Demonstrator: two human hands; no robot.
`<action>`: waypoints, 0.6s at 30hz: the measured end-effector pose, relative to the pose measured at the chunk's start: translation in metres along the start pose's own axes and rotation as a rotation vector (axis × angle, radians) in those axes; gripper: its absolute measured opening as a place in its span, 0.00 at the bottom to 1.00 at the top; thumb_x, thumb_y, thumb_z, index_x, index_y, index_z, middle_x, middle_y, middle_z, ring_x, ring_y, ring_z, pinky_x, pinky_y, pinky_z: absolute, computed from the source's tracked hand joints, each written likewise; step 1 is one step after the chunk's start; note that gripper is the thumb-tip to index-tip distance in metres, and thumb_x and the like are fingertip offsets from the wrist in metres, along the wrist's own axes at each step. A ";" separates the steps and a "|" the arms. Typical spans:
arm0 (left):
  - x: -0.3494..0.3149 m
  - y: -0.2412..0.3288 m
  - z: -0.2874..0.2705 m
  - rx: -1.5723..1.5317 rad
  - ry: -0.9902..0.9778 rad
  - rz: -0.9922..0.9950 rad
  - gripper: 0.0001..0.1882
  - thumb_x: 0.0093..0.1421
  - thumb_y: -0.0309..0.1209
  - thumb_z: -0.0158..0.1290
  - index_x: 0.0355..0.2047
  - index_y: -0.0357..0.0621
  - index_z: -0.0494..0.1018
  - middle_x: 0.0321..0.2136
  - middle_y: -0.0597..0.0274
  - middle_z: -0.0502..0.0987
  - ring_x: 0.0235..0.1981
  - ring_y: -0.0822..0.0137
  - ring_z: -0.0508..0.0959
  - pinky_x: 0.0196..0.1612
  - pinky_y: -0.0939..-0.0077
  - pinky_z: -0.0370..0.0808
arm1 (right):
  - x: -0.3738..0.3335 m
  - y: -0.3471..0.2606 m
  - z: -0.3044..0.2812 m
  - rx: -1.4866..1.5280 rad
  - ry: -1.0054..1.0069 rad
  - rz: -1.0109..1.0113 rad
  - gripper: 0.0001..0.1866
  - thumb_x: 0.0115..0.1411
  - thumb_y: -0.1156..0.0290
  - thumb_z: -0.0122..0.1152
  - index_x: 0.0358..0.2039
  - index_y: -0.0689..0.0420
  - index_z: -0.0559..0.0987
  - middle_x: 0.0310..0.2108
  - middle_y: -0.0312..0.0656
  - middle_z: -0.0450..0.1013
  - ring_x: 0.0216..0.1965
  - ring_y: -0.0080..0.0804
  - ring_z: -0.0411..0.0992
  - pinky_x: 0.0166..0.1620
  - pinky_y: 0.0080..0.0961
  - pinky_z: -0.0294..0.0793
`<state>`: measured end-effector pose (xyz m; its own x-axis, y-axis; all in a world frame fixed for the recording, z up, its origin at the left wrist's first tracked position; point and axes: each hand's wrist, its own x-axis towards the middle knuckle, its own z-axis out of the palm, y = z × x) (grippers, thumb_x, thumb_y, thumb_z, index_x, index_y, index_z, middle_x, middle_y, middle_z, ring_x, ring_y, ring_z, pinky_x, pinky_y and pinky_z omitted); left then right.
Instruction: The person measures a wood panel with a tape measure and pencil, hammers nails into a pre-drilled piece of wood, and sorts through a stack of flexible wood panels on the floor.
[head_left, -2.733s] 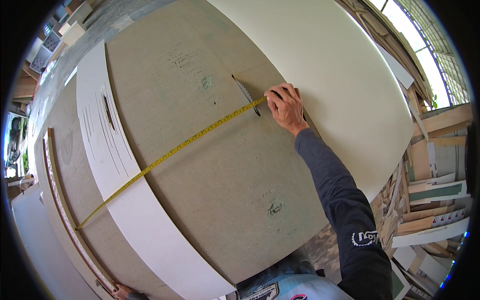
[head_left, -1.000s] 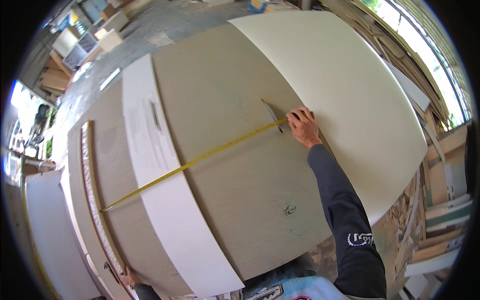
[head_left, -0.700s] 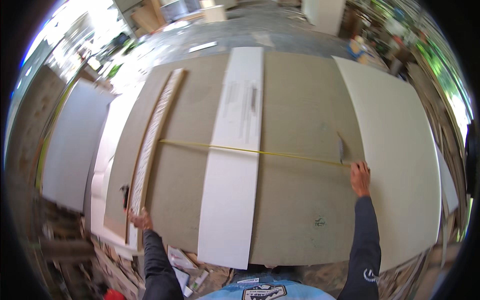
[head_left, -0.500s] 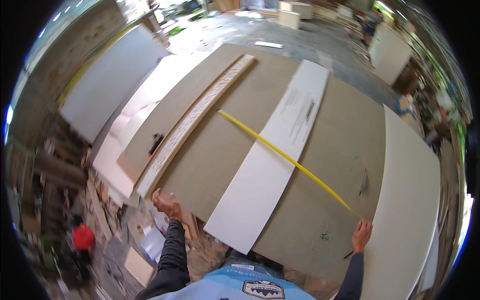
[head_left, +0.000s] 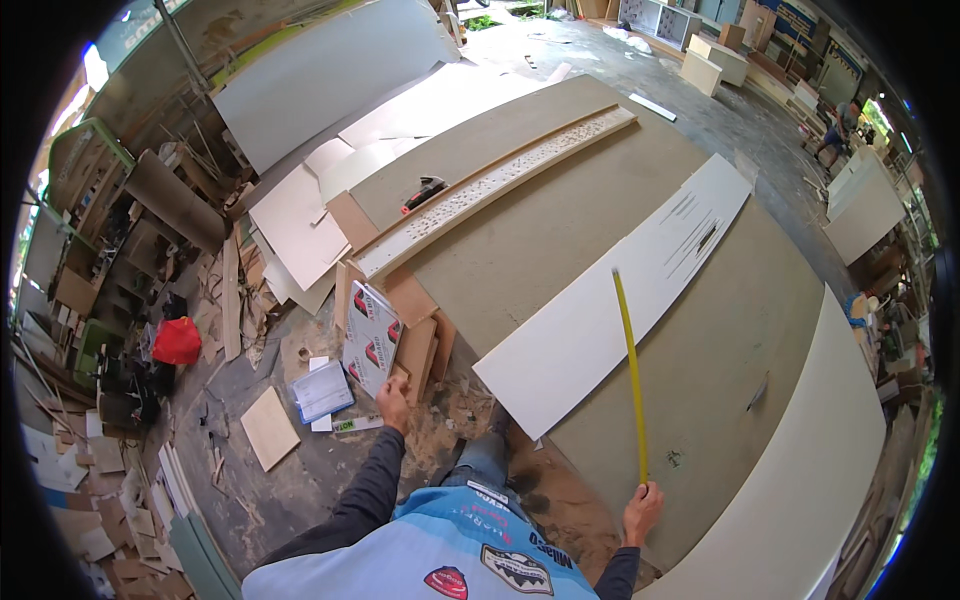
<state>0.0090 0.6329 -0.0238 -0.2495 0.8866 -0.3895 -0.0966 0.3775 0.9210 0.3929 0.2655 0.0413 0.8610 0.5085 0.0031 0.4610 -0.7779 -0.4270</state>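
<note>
My right hand (head_left: 642,512) is closed at the near end of a yellow tape measure (head_left: 633,375). Its blade stretches away over the brown board (head_left: 540,235), and its far tip lies over a long white panel (head_left: 590,310). Any case is hidden in my fingers. My left hand (head_left: 394,404) has curled fingers beside the lower corner of a printed white sheet (head_left: 366,335). Whether it grips anything there cannot be made out. Across the board lies a long narrow trough-like wooden piece (head_left: 500,190) with a speckled face. A black-and-red hand tool (head_left: 425,192) rests beside it.
A large white sheet (head_left: 790,470) curves along the right side of the board, near a pen-like object (head_left: 758,392). On the littered floor at left are a clipboard (head_left: 322,390), a square wood offcut (head_left: 270,428) and a red bag (head_left: 177,341). Another person (head_left: 842,130) is far right.
The view has swung left. My right hand has drawn the tape back, so its tip has left the bare board near the trough. My left hand has moved away from the trough's end, its fingers now curled.
</note>
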 end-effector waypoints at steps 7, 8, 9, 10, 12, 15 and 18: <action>0.157 0.093 0.029 -0.078 -0.026 0.056 0.11 0.58 0.41 0.48 0.33 0.47 0.71 0.26 0.69 0.72 0.26 0.75 0.71 0.27 0.82 0.63 | -0.033 -0.061 0.012 0.142 0.058 0.020 0.13 0.62 0.65 0.47 0.32 0.63 0.70 0.31 0.52 0.64 0.37 0.50 0.63 0.40 0.43 0.61; 0.191 0.104 0.016 -0.067 -0.052 0.068 0.13 0.57 0.42 0.49 0.33 0.47 0.72 0.27 0.69 0.72 0.29 0.73 0.70 0.30 0.77 0.64 | -0.038 -0.076 0.019 0.162 0.035 0.027 0.13 0.63 0.65 0.46 0.32 0.64 0.70 0.31 0.52 0.64 0.37 0.50 0.62 0.41 0.43 0.61; 0.219 0.110 0.009 -0.053 -0.081 0.077 0.14 0.56 0.43 0.49 0.34 0.46 0.72 0.29 0.68 0.72 0.31 0.72 0.70 0.33 0.73 0.65 | -0.042 -0.097 0.024 0.211 0.049 0.035 0.13 0.63 0.65 0.46 0.31 0.64 0.70 0.31 0.52 0.64 0.37 0.50 0.62 0.41 0.43 0.61; 0.241 0.115 0.014 -0.034 -0.050 0.063 0.15 0.56 0.43 0.49 0.34 0.45 0.72 0.29 0.67 0.71 0.31 0.71 0.70 0.33 0.73 0.65 | -0.045 -0.118 0.025 0.255 0.074 0.047 0.13 0.63 0.65 0.46 0.31 0.64 0.69 0.31 0.52 0.64 0.37 0.51 0.63 0.41 0.43 0.61; 0.284 0.130 0.013 0.010 0.027 0.036 0.17 0.56 0.43 0.50 0.36 0.42 0.72 0.31 0.65 0.70 0.32 0.69 0.69 0.33 0.72 0.66 | -0.045 -0.157 0.037 0.347 0.100 0.051 0.13 0.63 0.65 0.46 0.32 0.65 0.70 0.31 0.52 0.65 0.37 0.51 0.63 0.42 0.42 0.61; 0.304 0.136 0.055 -0.171 -0.102 0.086 0.21 0.57 0.41 0.49 0.42 0.35 0.71 0.38 0.60 0.72 0.40 0.66 0.70 0.41 0.69 0.66 | -0.027 -0.210 0.052 0.432 0.178 0.011 0.13 0.62 0.66 0.47 0.34 0.65 0.71 0.33 0.52 0.66 0.38 0.49 0.64 0.43 0.40 0.63; 0.309 0.143 0.071 0.106 -0.016 0.032 0.25 0.55 0.39 0.50 0.44 0.26 0.69 0.40 0.50 0.74 0.43 0.61 0.72 0.47 0.70 0.65 | -0.005 -0.291 0.058 0.504 0.173 -0.013 0.13 0.62 0.67 0.48 0.38 0.65 0.71 0.35 0.51 0.68 0.37 0.46 0.66 0.43 0.36 0.65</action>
<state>-0.0140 0.9800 -0.0131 -0.2352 0.9025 -0.3608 0.0134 0.3742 0.9273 0.2420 0.5110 0.1131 0.8983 0.4157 0.1425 0.3485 -0.4762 -0.8074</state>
